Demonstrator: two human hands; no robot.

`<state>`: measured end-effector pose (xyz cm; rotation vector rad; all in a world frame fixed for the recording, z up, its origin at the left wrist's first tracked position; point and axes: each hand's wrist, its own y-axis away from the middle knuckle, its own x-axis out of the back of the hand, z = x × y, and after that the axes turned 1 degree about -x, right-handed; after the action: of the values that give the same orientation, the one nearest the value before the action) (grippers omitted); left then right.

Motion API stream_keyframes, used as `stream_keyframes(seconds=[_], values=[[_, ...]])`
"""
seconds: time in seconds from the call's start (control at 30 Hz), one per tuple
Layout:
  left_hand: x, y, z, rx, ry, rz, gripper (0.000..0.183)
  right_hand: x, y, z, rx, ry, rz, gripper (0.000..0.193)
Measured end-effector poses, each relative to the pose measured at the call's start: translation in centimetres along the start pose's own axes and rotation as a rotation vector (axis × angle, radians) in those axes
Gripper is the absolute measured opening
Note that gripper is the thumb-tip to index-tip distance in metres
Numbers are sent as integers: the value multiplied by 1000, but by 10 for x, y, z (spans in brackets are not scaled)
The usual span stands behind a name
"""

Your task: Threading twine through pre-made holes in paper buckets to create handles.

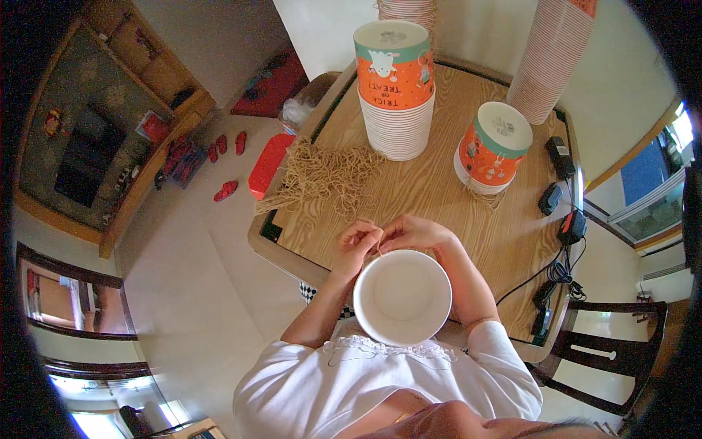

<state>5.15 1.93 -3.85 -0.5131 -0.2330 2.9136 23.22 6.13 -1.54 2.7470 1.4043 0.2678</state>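
A white paper bucket point(402, 298), its mouth facing up, is held close against my chest beyond the table's near edge. At its far rim both hands meet. My left hand point(356, 247) is closed in a pinch on a thin brownish strand that looks like twine. Beside it, my right hand point(417, 233) has its fingers bent together at the same strand, the fingertips partly hidden. The right wrist lies along the bucket's side. A tangled heap of tan twine point(322, 175) lies just past my left hand on the table.
Upside-down stacks of orange and green printed buckets stand on the wooden table point(453, 249): a tall stack point(395, 88) and a short stack point(493, 146). Another tall stack point(548, 66) rises behind. Black adapters and cables point(559, 271) line the right edge. A dark chair point(610, 351) stands at right.
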Motion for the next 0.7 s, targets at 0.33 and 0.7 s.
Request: stream_keyframes(seconds=[0.33,0.7], values=[[5,-2,-1,30,-69,1,4,3,5,-11,-104,-40,95,22],[23,-7,32,0,-277,-349,4,5,0,7,-20,88,14,26]])
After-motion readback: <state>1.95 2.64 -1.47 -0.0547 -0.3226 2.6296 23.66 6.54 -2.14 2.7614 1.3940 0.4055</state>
